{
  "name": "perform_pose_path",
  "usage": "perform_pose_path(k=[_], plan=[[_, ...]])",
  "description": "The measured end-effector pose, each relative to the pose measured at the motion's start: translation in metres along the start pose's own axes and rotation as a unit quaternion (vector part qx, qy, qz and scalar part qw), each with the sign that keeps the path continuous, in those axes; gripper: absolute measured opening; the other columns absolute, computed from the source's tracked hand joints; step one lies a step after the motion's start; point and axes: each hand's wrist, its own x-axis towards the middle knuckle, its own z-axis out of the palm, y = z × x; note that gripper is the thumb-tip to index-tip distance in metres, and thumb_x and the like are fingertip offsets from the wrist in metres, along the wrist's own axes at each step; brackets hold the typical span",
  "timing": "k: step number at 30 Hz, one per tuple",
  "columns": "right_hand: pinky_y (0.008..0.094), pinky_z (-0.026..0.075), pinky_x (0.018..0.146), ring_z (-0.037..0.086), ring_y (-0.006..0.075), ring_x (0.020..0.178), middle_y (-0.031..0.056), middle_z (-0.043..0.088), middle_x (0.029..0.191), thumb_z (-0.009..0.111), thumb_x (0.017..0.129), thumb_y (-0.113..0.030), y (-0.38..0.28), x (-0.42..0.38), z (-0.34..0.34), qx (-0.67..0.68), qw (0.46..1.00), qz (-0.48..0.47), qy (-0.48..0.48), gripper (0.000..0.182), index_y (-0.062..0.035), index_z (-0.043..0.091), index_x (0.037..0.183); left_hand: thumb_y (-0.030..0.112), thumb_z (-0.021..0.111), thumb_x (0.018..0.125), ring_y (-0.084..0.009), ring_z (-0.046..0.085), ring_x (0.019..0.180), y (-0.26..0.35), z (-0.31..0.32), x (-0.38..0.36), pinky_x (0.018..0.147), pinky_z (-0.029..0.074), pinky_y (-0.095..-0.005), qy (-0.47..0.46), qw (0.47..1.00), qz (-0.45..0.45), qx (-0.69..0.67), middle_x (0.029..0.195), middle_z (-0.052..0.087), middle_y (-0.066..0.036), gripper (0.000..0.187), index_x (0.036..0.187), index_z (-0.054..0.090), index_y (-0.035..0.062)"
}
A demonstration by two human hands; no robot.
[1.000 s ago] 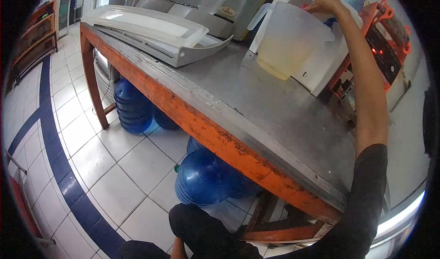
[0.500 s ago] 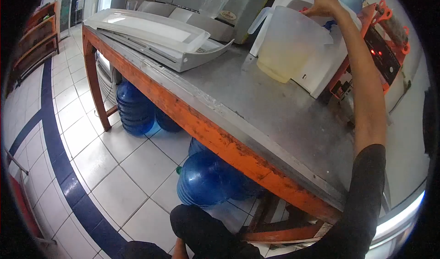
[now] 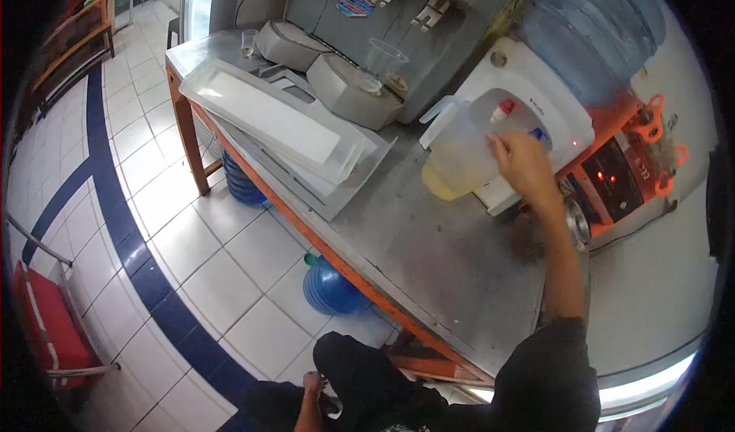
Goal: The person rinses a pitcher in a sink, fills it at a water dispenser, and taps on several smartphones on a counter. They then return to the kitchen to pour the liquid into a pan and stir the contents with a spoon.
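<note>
While reaching over the counter [image 3: 406,237] with the right hand [image 3: 524,164], placing the fingertips by the right side of the translucent pitcher [image 3: 465,147]. Sitting, as for the pitcher, toward the right end of the counter, nearer the far edge than the orange near edge — directly in front of the white water dispenser [image 3: 517,68]. Running along its long axis from a base at lower left to a mouth at upper right in the view, pointing its handle [image 3: 440,110] to the upper left, and holding yellowish liquid [image 3: 448,182] low inside.

Stretching the right forearm upward from the black sleeve [image 3: 551,363], angling it slightly left toward the pitcher, and showing the back of the hand. Bending the right fingers loosely, partly open, near the rim — whether gripping or merely touching, impossible to tell. Passing just below the red tap [image 3: 503,110] and the blue tap [image 3: 538,133].

Lowering the left forearm beside the dark-clad knee [image 3: 341,352], near the bottom of the view, and curling the fingers of the left hand [image 3: 312,384]; hiding too much to tell their grip. Lying across the counter's left part, a long white tray [image 3: 264,118].
</note>
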Motion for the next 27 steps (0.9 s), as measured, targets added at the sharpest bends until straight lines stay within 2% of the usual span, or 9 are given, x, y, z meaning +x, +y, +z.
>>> perform_pose_path(k=[4,5,10,13,16,19,22,26,27], plan=[[0.0447,0.044,0.071,0.059,0.0356,0.076,0.0179,0.061,0.077,0.058,0.086,-0.023,-0.002,0.007,-0.005,-0.006,0.996,-0.094,-0.010,0.024,-0.0016,0.063,0.076,0.021,0.047,0.090,-0.0290,0.066,0.069,0.004,-0.036,-0.085,0.060,0.054,-0.0423,0.000,0.998,-0.064,-0.017,0.080,0.065,-0.017,0.022,0.095,0.058,0.0035],[0.0445,0.044,0.071,0.059,0.0353,0.076,0.0175,0.061,0.077,0.059,0.086,-0.023,0.001,0.011,-0.006,0.027,0.995,-0.092,-0.024,0.024,-0.0018,0.062,0.075,0.014,0.045,0.084,-0.0266,0.059,0.048,0.006,-0.043,-0.104,0.043,0.051,-0.0370,0.030,0.996,-0.059,-0.060,0.069,0.062,-0.017,0.020,0.087,0.056,-0.0029],[0.0452,0.041,0.071,0.057,0.0349,0.077,0.0165,0.060,0.076,0.058,0.085,-0.019,0.008,0.025,-0.008,0.106,0.989,-0.094,-0.043,0.023,-0.0011,0.058,0.071,0.013,0.046,0.085,-0.0252,0.061,0.052,-0.025,-0.092,-0.152,0.044,0.051,-0.0340,-0.076,0.984,-0.022,-0.162,0.068,0.060,-0.017,0.017,0.088,0.054,-0.0015],[0.0448,0.040,0.074,0.057,0.0350,0.078,0.0169,0.060,0.076,0.058,0.086,-0.018,0.005,0.034,-0.028,0.120,0.988,-0.057,-0.085,0.022,-0.0007,0.057,0.072,0.013,0.047,0.086,-0.0236,0.059,0.050,0.058,-0.098,-0.269,0.045,0.052,-0.0340,0.030,0.993,0.016,-0.113,0.066,0.060,-0.016,0.016,0.086,0.053,-0.0016],[0.0435,0.040,0.079,0.056,0.0351,0.081,0.0176,0.059,0.079,0.056,0.086,-0.017,0.007,0.036,-0.045,0.143,0.979,-0.034,-0.142,0.019,-0.0006,0.056,0.076,0.014,0.048,0.088,-0.0219,0.058,0.051,0.080,-0.115,-0.314,0.047,0.052,-0.0333,0.109,0.987,0.016,-0.114,0.067,0.059,-0.013,0.015,0.087,0.052,-0.0004],[0.0432,0.039,0.080,0.055,0.0343,0.083,0.0174,0.059,0.083,0.056,0.087,-0.016,-0.006,0.022,-0.052,0.145,0.979,-0.062,-0.127,0.018,-0.0012,0.056,0.077,0.016,0.048,0.090,-0.0227,0.064,0.065,0.097,-0.143,-0.342,0.056,0.054,-0.0339,0.138,0.985,-0.023,-0.100,0.078,0.062,-0.011,0.017,0.096,0.054,0.0012],[0.0441,0.039,0.081,0.053,0.0336,0.082,0.0153,0.059,0.084,0.055,0.088,-0.016,-0.018,-0.003,-0.054,0.087,0.979,-0.092,-0.159,0.017,-0.0011,0.059,0.082,0.017,0.048,0.090,-0.0234,0.066,0.077,0.121,-0.170,-0.367,0.068,0.055,-0.0367,0.183,0.954,0.007,-0.236,0.087,0.063,-0.013,0.023,0.105,0.054,0.0006],[0.0450,0.040,0.090,0.055,0.0306,0.088,0.0132,0.060,0.086,0.057,0.088,-0.018,-0.036,-0.033,-0.053,0.001,0.981,-0.147,-0.125,0.018,-0.0012,0.062,0.084,0.020,0.050,0.088,-0.0245,0.067,0.079,0.165,-0.227,-0.364,0.067,0.056,-0.0378,0.208,0.931,-0.007,-0.300,0.090,0.065,-0.015,0.026,0.105,0.056,0.0010],[0.0454,0.040,0.091,0.055,0.0307,0.089,0.0130,0.060,0.087,0.057,0.088,-0.018,-0.046,-0.032,-0.058,0.007,0.981,-0.116,-0.158,0.018,-0.0017,0.062,0.084,0.020,0.052,0.085,-0.0255,0.067,0.080,0.151,-0.255,-0.335,0.067,0.056,-0.0386,0.203,0.951,-0.010,-0.234,0.090,0.065,-0.015,0.026,0.102,0.058,0.0009]])
